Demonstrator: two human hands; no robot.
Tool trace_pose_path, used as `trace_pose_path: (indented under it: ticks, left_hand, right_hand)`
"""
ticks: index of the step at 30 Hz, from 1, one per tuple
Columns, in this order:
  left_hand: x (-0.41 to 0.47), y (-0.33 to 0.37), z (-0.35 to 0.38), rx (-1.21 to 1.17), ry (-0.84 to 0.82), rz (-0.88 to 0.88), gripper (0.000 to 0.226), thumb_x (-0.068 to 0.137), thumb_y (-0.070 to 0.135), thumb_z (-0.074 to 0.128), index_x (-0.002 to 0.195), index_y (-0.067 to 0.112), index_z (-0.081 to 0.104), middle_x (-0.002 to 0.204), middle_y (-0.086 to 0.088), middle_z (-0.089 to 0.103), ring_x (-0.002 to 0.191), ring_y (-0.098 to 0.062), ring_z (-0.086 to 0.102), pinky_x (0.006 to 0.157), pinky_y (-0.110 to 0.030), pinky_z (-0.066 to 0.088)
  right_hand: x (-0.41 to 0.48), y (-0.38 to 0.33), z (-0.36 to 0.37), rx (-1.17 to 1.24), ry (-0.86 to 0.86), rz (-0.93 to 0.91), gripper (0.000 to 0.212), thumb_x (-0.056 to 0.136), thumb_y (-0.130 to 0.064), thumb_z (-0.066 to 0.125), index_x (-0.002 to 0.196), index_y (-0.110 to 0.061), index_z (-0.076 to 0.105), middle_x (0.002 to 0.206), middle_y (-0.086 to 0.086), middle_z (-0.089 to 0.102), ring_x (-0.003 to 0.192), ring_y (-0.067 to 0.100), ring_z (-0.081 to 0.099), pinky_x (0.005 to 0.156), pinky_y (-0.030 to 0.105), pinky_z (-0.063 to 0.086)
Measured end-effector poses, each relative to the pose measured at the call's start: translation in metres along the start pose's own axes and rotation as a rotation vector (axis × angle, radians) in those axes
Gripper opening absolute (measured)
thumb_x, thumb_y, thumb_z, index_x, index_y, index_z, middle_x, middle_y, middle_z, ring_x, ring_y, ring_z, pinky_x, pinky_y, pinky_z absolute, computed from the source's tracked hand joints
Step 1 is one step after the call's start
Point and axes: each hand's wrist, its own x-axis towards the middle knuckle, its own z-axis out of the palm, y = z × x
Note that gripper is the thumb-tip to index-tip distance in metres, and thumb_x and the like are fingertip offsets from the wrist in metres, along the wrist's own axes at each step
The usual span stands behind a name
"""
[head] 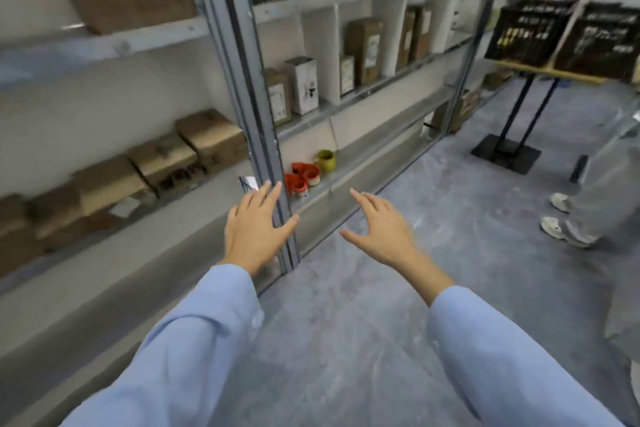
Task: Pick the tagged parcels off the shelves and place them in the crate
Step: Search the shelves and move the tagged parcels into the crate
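Sleeves: I see two pale blue sleeves (194, 340) reaching forward from the bottom of the view, bare from the wrists on.
Left hand: my left hand (258, 224) is flat, palm down, fingers straight and spread, with nothing in it. It lies across the foot of a grey metal post (242, 80) in my view; I cannot tell whether it touches.
Right hand: my right hand (382, 229) is just as wide open, thumb out to the side, carrying nothing, over the grey floor (346, 322).
Low shelf, ahead: red rolls (301, 177) lie just beyond the left fingertips, with a yellow-green mug (326, 160) close behind them.
Low shelf, left: a row of brown cardboard boxes (162, 159) sits left of the post, blurred.
Middle shelf: the parcels (365, 50) stand upright in white-walled bays, brown ones and one white, each with a pale label I cannot read. More stand on the shelf above.
Bystander: at the right edge a person (595, 184) in grey trousers and pale shoes stands on the floor.
Crates: two black slatted crates (530, 33) sit side by side on a wooden plank (554, 71) atop a black stand (509, 149), far right, well apart from both hands and beyond the shelving's end. I cannot tell what is in them.
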Motion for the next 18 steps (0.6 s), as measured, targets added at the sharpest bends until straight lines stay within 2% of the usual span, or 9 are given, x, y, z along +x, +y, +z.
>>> trace_pose_path:
  ticks: [6, 10, 18]
  left_hand:
    - [0.036, -0.108, -0.116, 0.098, 0.173, -0.133, 0.070, 0.093, 0.060, 0.044, 0.154, 0.032, 0.023, 0.162, 0.009, 0.019, 0.147, -0.016, 0.019, 0.113, -0.038, 0.020]
    - [0.055, -0.165, -0.181, 0.145, 0.264, -0.151, 0.071, 0.094, 0.061, 0.043, 0.155, 0.031, 0.021, 0.162, 0.008, 0.017, 0.148, -0.016, 0.017, 0.115, -0.040, 0.019]
    - [0.101, -0.233, -0.256, 0.198, 0.392, -0.174, 0.072, 0.094, 0.059, 0.045, 0.155, 0.029, 0.022, 0.162, 0.006, 0.019, 0.149, -0.017, 0.016, 0.116, -0.040, 0.017]
  right_hand:
    - [0.101, -0.143, -0.030, -0.013, 0.092, -0.216, 0.082, 0.088, -0.060, 0.057, 0.156, -0.029, 0.021, 0.156, 0.000, 0.032, 0.143, 0.021, 0.027, 0.112, 0.038, 0.031]
    - [0.154, -0.222, -0.043, -0.005, 0.143, -0.312, 0.083, 0.089, -0.062, 0.055, 0.156, -0.030, 0.017, 0.158, 0.000, 0.028, 0.146, 0.020, 0.022, 0.115, 0.041, 0.031]
    - [0.228, -0.314, -0.067, 0.026, 0.236, -0.399, 0.080, 0.089, -0.058, 0.057, 0.155, -0.031, 0.020, 0.158, -0.002, 0.028, 0.146, 0.021, 0.023, 0.112, 0.044, 0.031]
